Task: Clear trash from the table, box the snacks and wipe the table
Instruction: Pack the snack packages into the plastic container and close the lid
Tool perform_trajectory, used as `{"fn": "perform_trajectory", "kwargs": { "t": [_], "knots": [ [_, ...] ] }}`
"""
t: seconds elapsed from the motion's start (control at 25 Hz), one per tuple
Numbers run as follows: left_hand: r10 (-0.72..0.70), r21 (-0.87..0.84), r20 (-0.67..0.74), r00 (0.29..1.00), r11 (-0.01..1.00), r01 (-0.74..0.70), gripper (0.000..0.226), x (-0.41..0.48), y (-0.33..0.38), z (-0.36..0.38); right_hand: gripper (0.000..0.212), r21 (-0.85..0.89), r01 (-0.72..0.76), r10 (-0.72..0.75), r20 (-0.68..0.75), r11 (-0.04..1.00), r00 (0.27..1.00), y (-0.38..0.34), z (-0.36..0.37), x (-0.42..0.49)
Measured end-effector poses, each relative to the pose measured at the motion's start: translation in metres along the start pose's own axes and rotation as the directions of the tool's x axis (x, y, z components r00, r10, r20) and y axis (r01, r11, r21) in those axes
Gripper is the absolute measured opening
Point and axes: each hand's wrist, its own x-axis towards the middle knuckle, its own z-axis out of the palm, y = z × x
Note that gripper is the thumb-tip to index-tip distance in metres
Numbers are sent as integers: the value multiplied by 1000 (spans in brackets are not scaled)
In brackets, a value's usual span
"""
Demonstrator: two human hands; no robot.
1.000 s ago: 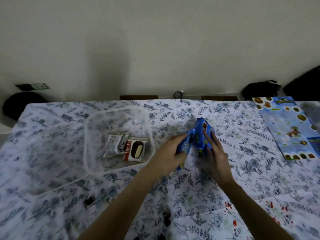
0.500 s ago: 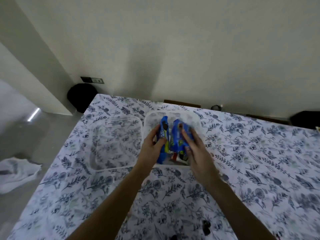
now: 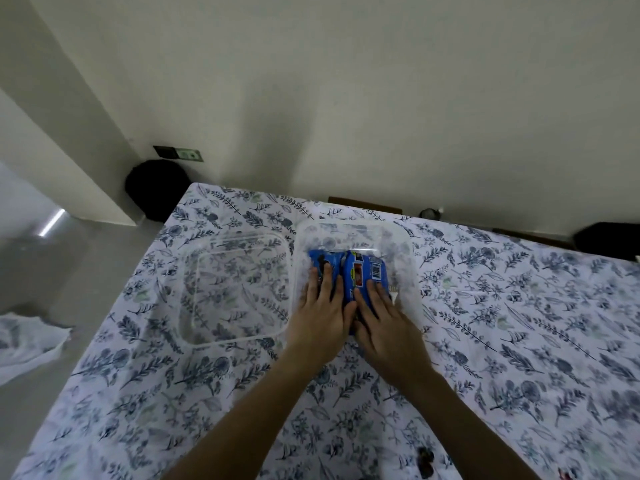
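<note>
A clear plastic box (image 3: pixel 405 244) stands on the floral tablecloth (image 3: pixel 519 323). Two blue snack packs lie side by side inside it. My left hand (image 3: pixel 322 313) rests flat on the left blue pack (image 3: pixel 325 265). My right hand (image 3: pixel 384 320) presses on the right blue pack (image 3: pixel 367 271), which shows a barcode. Both hands reach over the near wall of the box, fingers spread along the packs. The snacks seen earlier in the box are hidden under the packs and my hands.
The clear lid (image 3: pixel 235 289) lies flat just left of the box. A black bin (image 3: pixel 156 188) stands beyond the table's far left corner. A white cloth (image 3: pixel 27 337) lies on the floor at left. Dark crumbs (image 3: pixel 426 460) sit near the front edge.
My hands carried the two blue packs left from the table's middle into the box and lowered them flat. My view swung left and down.
</note>
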Motion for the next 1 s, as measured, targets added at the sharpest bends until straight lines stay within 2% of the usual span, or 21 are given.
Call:
{"fn": "perform_trajectory", "kwargs": {
  "t": [0.12, 0.28, 0.36, 0.44, 0.48, 0.52, 0.6, 0.68, 0.72, 0.8, 0.88, 0.96, 1.0],
  "knots": [
    [-24, -9, 33, 999, 1000, 24, 81, 5, -3, 1, 61, -3, 0, 0, 32, 1000, 999, 1, 2, 3],
    [-54, -30, 85, 995, 998, 57, 66, 8, -2, -5, 74, 14, -6, 4, 151, 1000, 989, 1, -3, 7],
    [3, -47, 15, 1000, 999, -2, 69, 1, -3, -17, 82, 9, -14, 12, 206, 1000, 978, -2, -8, 9],
    [71, -136, -121, 990, 987, -88, 78, -19, -8, -33, 77, 101, -43, 31, 118, 994, 993, -12, -13, 7],
    [60, -208, -198, 978, 973, -101, 74, -32, -18, -39, 69, 184, -27, 17, 55, 983, 998, -25, -15, 4],
    [1, -286, -273, 962, 955, -82, 63, -45, -33, -42, 62, 281, 24, -28, 12, 959, 1000, -43, -18, 0],
    [-210, -386, -391, 896, 921, 47, 41, -65, -73, -38, 57, 413, 156, -179, 18, 897, 984, -86, -19, -6],
    [-439, -450, -368, 820, 855, 257, 36, -80, -118, -28, 60, 438, 242, -313, 96, 866, 945, -126, -4, -5],
    [-516, -460, -316, 797, 817, 347, 36, -85, -139, -21, 63, 441, 231, -323, 146, 867, 935, -139, 10, -1],
    [-592, -449, -240, 769, 770, 453, 38, -94, -167, -9, 69, 406, 96, -216, 260, 909, 941, -154, 37, 11],
    [-643, -464, -217, 735, 730, 502, 41, -101, -179, -1, 73, 296, -64, -33, 311, 953, 950, -158, 57, 23],
    [-657, -429, -239, 715, 732, 529, 42, -103, -179, 2, 78, 192, -142, 84, 282, 971, 956, -157, 72, 29],
    [-649, -384, -267, 713, 750, 539, 43, -101, -177, 3, 78, 122, -117, 85, 240, 986, 967, -155, 81, 30]
  ]
}}
